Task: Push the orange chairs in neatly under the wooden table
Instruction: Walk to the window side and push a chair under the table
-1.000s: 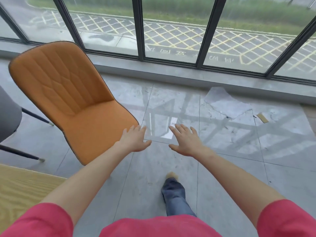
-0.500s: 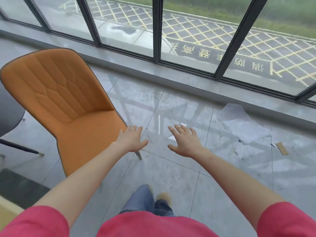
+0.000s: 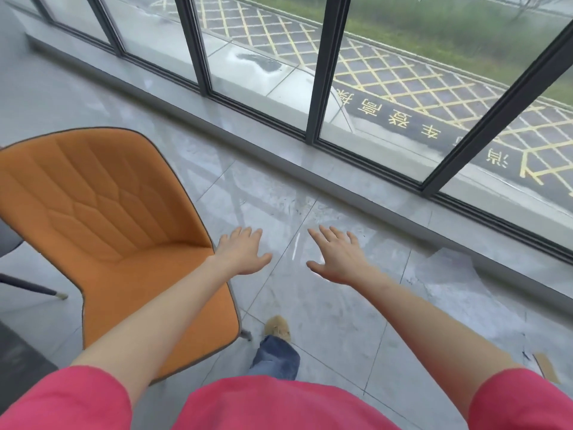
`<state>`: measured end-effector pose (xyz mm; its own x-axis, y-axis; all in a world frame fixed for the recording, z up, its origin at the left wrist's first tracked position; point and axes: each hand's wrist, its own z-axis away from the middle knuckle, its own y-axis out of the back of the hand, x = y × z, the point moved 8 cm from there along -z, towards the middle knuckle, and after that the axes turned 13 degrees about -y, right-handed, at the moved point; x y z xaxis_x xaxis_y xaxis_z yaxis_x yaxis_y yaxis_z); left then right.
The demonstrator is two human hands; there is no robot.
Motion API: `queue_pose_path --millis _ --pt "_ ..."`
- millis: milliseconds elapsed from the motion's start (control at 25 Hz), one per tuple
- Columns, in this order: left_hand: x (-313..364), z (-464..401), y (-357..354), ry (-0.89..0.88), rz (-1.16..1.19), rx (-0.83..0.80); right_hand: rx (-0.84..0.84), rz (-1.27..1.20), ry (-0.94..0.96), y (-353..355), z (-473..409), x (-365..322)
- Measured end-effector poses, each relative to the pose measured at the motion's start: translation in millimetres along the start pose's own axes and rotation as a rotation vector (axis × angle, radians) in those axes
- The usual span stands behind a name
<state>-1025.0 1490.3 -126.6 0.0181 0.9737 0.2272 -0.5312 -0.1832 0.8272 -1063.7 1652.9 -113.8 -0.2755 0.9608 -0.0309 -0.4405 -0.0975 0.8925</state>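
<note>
An orange padded chair (image 3: 102, 231) with a quilted backrest stands on the grey tiled floor at the left, its seat facing me. My left hand (image 3: 243, 252) hovers palm down just past the seat's right front corner, fingers spread, holding nothing. To its right, my right hand (image 3: 336, 259) is stretched out over bare floor, also open and empty. Neither hand touches the chair. The wooden table is out of view.
A floor-to-ceiling window with dark frames (image 3: 322, 66) and a low sill runs across the back. A grey chair's dark leg (image 3: 34, 287) shows at the far left. A torn sheet (image 3: 449, 268) and a cardboard scrap (image 3: 545, 366) lie at the right. My foot (image 3: 277, 328) is beside the orange chair.
The view has swung to the right and closer to the window; the wooden table edge at lower left has dropped out of sight. Both hands stay outstretched and empty.
</note>
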Motion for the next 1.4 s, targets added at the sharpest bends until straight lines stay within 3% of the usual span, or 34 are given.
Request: queue_pose_path --millis 560,1040,1200,1400 --pt "-127 -120 111 0.213 0.069 0.053 -0.043 0.164 0.254 96 -208 -82" --pt "-251 -165 207 0.633 0.330 0.293 -0.021 0.330 0.720 201 -385 -228" --pt "-285 -157 228 0.736 0.345 0.444 -0.085 0.338 0.829 203 -405 -278" --pt "-341 -146 233 0.840 0.381 0.464 -0.118 0.416 0.959 194 -419 -351"
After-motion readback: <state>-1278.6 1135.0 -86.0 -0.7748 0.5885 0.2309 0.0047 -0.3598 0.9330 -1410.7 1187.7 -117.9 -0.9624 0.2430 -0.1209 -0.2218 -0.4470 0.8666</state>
